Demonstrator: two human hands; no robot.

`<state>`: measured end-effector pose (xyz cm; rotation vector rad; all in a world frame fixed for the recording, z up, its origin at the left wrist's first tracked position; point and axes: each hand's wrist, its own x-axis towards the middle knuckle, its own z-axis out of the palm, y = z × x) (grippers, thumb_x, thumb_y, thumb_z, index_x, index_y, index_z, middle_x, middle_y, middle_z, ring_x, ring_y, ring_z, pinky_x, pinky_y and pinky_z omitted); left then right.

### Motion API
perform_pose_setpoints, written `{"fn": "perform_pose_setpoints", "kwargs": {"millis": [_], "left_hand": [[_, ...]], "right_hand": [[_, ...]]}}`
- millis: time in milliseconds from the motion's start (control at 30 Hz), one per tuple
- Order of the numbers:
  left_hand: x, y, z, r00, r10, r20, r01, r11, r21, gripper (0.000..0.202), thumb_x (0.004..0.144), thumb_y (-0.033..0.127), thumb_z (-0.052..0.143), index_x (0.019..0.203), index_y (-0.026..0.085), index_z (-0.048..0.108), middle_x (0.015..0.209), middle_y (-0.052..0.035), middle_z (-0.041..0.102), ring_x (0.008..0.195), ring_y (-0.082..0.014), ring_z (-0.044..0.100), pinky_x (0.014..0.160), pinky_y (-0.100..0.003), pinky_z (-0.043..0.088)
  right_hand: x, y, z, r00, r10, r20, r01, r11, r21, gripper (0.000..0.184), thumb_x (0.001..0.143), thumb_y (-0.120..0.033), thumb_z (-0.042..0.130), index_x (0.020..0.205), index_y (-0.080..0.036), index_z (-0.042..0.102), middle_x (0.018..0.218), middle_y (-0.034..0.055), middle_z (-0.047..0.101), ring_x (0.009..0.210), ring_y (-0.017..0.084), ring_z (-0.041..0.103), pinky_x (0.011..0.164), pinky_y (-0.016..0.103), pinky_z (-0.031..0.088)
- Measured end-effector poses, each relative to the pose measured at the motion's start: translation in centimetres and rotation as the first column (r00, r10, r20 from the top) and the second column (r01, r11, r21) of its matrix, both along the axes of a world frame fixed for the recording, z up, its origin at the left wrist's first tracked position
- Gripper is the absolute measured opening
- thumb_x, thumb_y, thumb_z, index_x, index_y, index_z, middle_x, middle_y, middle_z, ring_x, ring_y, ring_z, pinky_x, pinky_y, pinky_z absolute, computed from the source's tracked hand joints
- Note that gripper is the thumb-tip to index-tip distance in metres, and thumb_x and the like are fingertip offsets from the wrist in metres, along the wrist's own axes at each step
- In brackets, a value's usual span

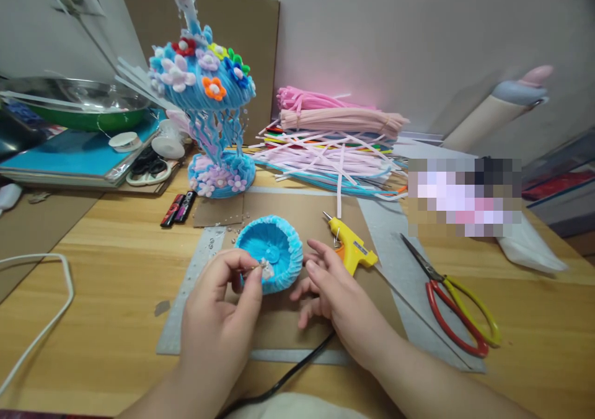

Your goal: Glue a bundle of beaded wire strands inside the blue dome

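Observation:
In the head view a hollow blue pipe-cleaner bowl [290, 255] lies with its open side up on brown cardboard. My left hand [223, 307] is at its near left rim, thumb and forefinger pinched on something small and thin that I cannot make out. Small clear or whitish bits [267, 268] show by those fingertips, over the bowl's inside. Close to the bowl's right side is my right hand [337, 298], its fingers apart and holding nothing. A yellow glue gun [352, 245] rests just beyond that hand, partly hidden by it.
Behind stands a flower-covered blue pipe-cleaner jellyfish shape [204, 78]. Bundles of pipe cleaners [339, 121] are stacked at the back. Scissors with red and yellow handles [453, 301] lie right. A black cable [297, 369] crosses the near edge; two batteries [179, 209] and loose beads [211, 243] lie left.

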<state>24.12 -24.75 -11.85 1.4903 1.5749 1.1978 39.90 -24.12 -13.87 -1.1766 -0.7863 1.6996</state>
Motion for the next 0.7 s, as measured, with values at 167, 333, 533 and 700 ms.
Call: {"fn": "perform_pose_setpoints", "kwargs": {"millis": [167, 333, 533, 700], "left_hand": [[-0.7, 0.3, -0.2, 0.978, 0.059, 0.199, -0.067, 0.997, 0.032, 0.006, 0.079, 0.025, 0.062, 0.083, 0.023, 0.058, 0.08, 0.0021, 0.058, 0.072, -0.0129, 0.055, 0.065, -0.02, 0.046], [-0.5, 0.3, -1.3, 0.956, 0.019, 0.294, -0.006, 0.999, -0.045, 0.004, 0.081, 0.023, 0.061, 0.083, 0.022, 0.058, 0.08, 0.0022, 0.058, 0.071, -0.0105, 0.056, 0.062, -0.016, 0.047], [-0.2, -0.5, -0.6, 0.96, -0.167, 0.225, 0.144, 0.983, 0.116, 0.01, 0.085, 0.014, 0.053, 0.083, 0.023, 0.056, 0.084, 0.0021, 0.053, 0.078, -0.0101, 0.054, 0.069, -0.016, 0.046], [0.2, -0.2, 0.7, 0.941, -0.251, 0.229, 0.223, 0.965, 0.139, 0.012, 0.087, 0.013, 0.051, 0.083, 0.023, 0.055, 0.082, 0.0022, 0.053, 0.077, -0.0099, 0.053, 0.067, -0.016, 0.046]], "right_hand": [[-1.1, 1.7, -0.5, 0.987, -0.007, 0.162, -0.004, 0.998, 0.066, 0.087, 0.078, -0.048, 0.064, 0.143, -0.013, 0.019, 0.133, 0.0164, 0.044, 0.098, 0.024, 0.057, 0.061, 0.028, 0.053], [-1.2, 1.9, -0.1, 0.997, 0.077, 0.025, -0.077, 0.997, 0.017, 0.065, 0.07, -0.027, 0.066, 0.129, -0.015, 0.043, 0.12, 0.0116, 0.057, 0.09, 0.025, 0.061, 0.057, 0.029, 0.051], [0.4, -0.1, 0.8, 0.941, 0.07, -0.332, -0.065, 0.998, 0.025, 0.06, 0.06, -0.008, 0.067, 0.115, -0.021, 0.048, 0.105, 0.0027, 0.061, 0.086, 0.018, 0.059, 0.071, 0.027, 0.049], [0.7, -0.4, 0.2, 0.883, 0.192, -0.428, -0.124, 0.975, 0.183, 0.058, 0.059, -0.005, 0.075, 0.107, -0.024, 0.047, 0.105, 0.0003, 0.056, 0.096, 0.016, 0.055, 0.078, 0.025, 0.045]]}}
